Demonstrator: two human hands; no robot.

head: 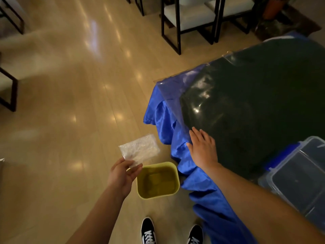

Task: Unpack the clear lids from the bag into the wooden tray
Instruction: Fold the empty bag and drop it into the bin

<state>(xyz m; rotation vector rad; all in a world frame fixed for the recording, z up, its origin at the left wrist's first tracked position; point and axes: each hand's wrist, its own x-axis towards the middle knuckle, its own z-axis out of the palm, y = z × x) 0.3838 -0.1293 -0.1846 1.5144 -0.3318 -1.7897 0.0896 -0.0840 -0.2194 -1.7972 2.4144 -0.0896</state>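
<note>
The left hand (pixel 123 175) was closed in a pinch, thumb and fingers holding one lower corner of a crinkled clear plastic bag (pixel 139 148) out over the floor, just above and to the left of a yellow bin (pixel 173 169); the right hand (pixel 202 148) lay open and flat, fingers spread, holding nothing, on the near edge of the table (pixel 263 103) where the dark top met the blue cloth (pixel 168 127).

The bag looked light, thin and limp — it stood up only because it was crumpled — and it would likely be slippery and apt to slide from a loose pinch; a firmer hold would be on a gathered edge rather than one corner. It looked flat and slack, so I judged it emptied or nearly so, though its contents could not be made out through the wrinkles. The clear lids themselves were not plainly visible; nor was any wooden tray. At the right edge of the view sat a clear plastic box (pixel 299 175) on the table, and whether the sheet on top of it was one of the lids I could not tell. Such lids would probably be stiff, light and smooth — best taken by the rim.

Counted: one bag; one yellow bin, open, its inside too dim to read; one clear box; one table; two dark shoes (pixel 148 231) below; several dark-framed chairs (pixel 190 20) beyond, at least two at the top.
</note>
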